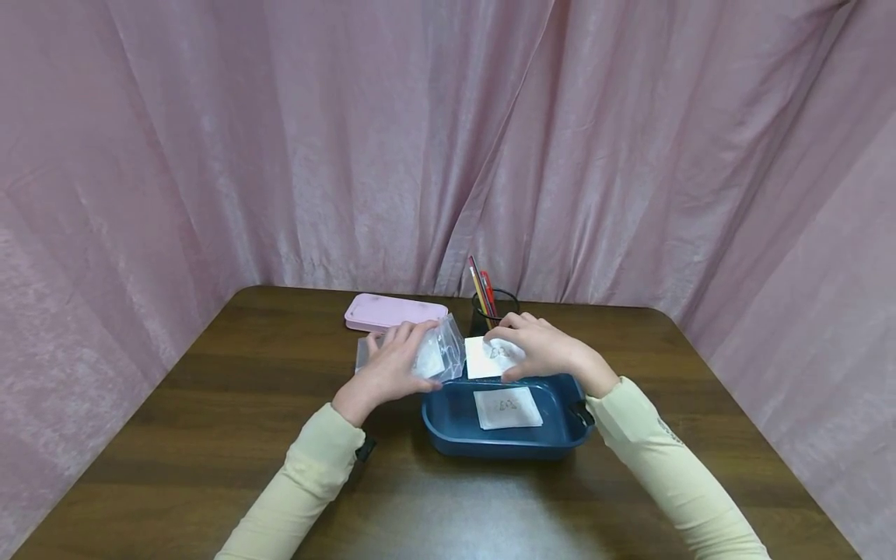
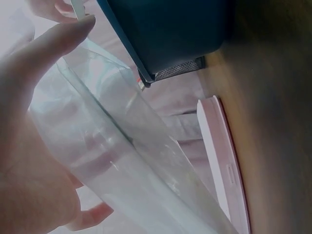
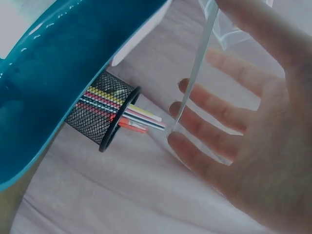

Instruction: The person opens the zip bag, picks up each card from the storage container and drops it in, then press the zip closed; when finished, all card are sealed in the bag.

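Observation:
My left hand (image 1: 393, 367) grips a clear plastic bag (image 2: 122, 131); something white shows through it in the head view. The thumb lies across the near side of the bag, and fingers show behind it. My right hand (image 1: 542, 348) holds a thin white square piece (image 1: 483, 359) with a small dark print, its edge between thumb and fingertips in the right wrist view (image 3: 199, 61). That piece is over the back rim of a blue tray (image 1: 495, 449). Inside the tray lies a similar white printed square (image 1: 507, 409), seemingly several layers thick.
Behind the tray stands a black mesh cup (image 3: 95, 114) with pencils and a red pen (image 1: 488, 289). A pink case (image 1: 392, 311) lies at the back of the brown wooden table (image 1: 231, 435), beyond my left hand. A pink curtain (image 1: 350, 140) hangs behind.

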`<state>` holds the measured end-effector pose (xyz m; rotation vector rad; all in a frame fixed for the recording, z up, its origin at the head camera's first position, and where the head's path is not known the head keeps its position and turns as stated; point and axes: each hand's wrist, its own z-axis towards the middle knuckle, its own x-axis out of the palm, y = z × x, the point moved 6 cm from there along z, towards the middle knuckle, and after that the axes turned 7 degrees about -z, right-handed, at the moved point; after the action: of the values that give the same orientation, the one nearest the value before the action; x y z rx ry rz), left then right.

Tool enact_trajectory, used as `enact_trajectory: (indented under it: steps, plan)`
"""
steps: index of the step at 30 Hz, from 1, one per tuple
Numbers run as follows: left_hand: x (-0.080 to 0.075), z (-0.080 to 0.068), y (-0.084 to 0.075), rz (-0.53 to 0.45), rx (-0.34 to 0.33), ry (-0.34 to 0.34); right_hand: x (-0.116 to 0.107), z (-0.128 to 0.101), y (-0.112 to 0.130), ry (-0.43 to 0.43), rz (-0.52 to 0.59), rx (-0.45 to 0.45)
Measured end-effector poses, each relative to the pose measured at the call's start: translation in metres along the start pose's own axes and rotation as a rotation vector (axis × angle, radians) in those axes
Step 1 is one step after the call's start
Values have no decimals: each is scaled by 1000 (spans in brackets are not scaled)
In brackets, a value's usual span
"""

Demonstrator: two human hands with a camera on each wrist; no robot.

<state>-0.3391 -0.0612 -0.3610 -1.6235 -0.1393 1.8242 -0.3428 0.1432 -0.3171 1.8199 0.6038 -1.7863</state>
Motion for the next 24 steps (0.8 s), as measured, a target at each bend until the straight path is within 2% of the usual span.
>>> enact_trajectory:
  steps: [11,14,24]
  plan:
    - [-1,0,1,-5,-1,-17,-10,-8,-7,-143,14,108]
    - [-1,0,1,-2,-5,-14,-12,-8,-4,-176,13,109]
    - [1,2,1,0,-14,-13,-8,-2,12,-156,67,79]
